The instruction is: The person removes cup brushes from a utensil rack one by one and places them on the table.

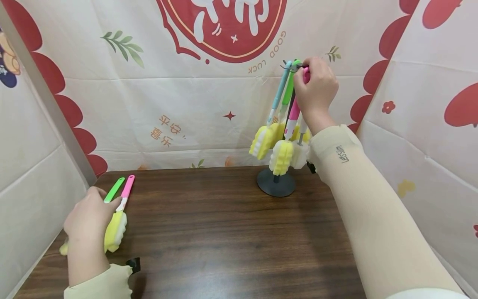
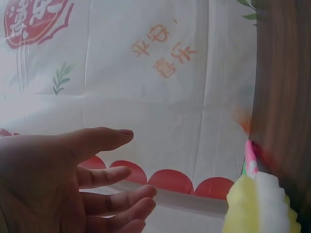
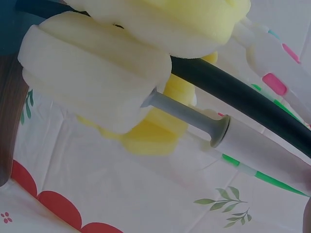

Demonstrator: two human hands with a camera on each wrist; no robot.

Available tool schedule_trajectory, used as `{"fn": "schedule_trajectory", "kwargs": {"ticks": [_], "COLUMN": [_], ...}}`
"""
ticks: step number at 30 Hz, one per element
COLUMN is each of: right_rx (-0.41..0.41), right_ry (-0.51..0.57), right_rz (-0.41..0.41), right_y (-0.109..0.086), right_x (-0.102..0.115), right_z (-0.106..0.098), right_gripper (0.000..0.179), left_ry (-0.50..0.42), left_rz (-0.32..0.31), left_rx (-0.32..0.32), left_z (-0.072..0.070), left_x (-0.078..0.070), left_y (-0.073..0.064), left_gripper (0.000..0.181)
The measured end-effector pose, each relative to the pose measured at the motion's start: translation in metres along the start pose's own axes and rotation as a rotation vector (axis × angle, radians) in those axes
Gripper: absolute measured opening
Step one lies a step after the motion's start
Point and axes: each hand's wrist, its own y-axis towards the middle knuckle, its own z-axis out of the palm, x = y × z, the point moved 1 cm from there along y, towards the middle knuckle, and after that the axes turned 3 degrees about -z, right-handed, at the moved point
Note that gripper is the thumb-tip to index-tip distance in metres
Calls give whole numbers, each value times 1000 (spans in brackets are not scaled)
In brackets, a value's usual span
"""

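Note:
Two sponge-headed bottle brushes lie at the table's left, one with a pink handle (image 1: 128, 187), one with a green handle (image 1: 114, 189). Over them is my left hand (image 1: 91, 216), its fingers loosely extended and holding nothing in the left wrist view. Several more bottle brushes hang from a dark stand (image 1: 276, 182), including a blue-handled one (image 1: 281, 87) and a pink-handled one (image 1: 294, 112). My right hand (image 1: 317, 85) grips a brush at the top of the stand, fingers curled by the hooks; I cannot tell whether it is the pink-handled or the white-handled brush (image 3: 262, 148).
The brown wooden table (image 1: 209, 232) spreads between the two groups of brushes. A printed white cloth (image 1: 168, 99) hangs behind it, with more cloth along both sides. The stand is near the table's back edge, right of centre.

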Motion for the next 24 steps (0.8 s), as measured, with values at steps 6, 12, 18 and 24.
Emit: {"fn": "schedule_trajectory", "kwargs": {"ticks": [6, 12, 18, 24], "right_rx": [14, 27, 54, 105], "right_ry": [0, -7, -9, -20], "right_rz": [-5, -5, -14, -45], "right_y": [0, 2, 4, 5], "right_x": [1, 1, 0, -3], "right_z": [-2, -4, -5, -8], "right_gripper": [33, 33, 34, 36], "left_ry": [-15, -21, -30, -39], "left_rz": [52, 139, 186, 232], "left_rx": [-26, -53, -58, -85], "left_z": [0, 1, 4, 10], "left_x": [-7, -18, -34, -49], "left_y": [-3, -8, -13, -18], "left_gripper": [62, 63, 62, 55]}}
